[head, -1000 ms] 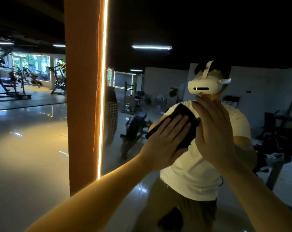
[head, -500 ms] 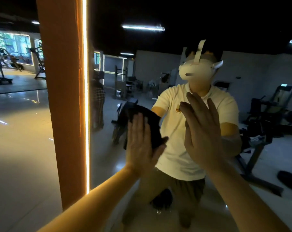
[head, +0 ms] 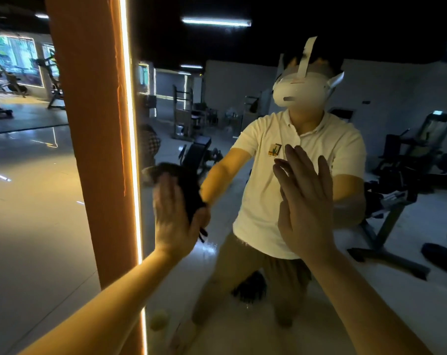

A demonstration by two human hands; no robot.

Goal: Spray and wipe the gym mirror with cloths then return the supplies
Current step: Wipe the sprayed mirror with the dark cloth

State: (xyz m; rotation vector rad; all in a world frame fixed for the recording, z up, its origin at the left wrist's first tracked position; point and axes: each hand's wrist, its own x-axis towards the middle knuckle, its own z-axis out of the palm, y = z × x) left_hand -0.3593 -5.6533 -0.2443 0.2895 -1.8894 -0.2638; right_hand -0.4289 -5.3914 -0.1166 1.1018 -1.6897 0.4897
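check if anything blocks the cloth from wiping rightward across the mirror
Yes: the right hand, open and flat at the mirror, stands right of the cloth that the left hand presses; bare glass lies between them.

One view is taken by a wide-angle camera worn on the person's head, whose white headset (head: 300, 90) is reflected in the mirror (head: 217, 265). The mirror is faced from close by, near enough for the left hand (head: 171, 219) to be pressed flat on a dark cloth (head: 189, 190) against the glass. At the mirror's left, its lit edge (head: 131, 124) and an orange pillar (head: 89, 124) are included.
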